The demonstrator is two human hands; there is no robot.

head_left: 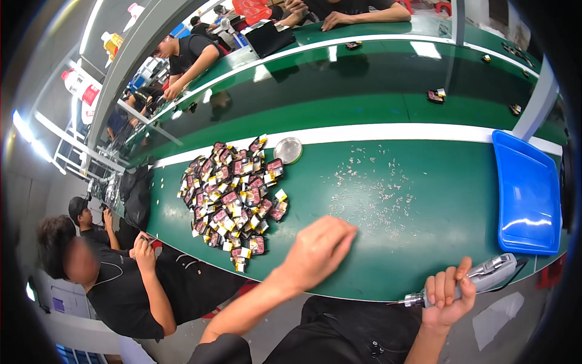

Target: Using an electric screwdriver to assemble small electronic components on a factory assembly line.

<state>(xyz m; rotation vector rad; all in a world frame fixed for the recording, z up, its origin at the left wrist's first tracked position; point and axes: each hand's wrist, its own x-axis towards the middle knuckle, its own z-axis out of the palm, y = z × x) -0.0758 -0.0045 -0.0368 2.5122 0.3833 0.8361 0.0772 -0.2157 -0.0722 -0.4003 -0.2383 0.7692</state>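
My right hand is wrapped around a grey electric screwdriver at the table's front edge. The tool's bit points left. My left hand hangs above the green worktable with its fingers curled together; whatever they pinch is hidden. Just beyond that hand lie many tiny loose screws, scattered over the tabletop. To its left is a large heap of small black parts with pink-red faces and white and yellow tabs.
A round clear dish sits beside the heap. At the right stands a blue plastic tray. Behind a white rail runs a green conveyor carrying a few black parts. A co-worker sits close on the left; others work across the line.
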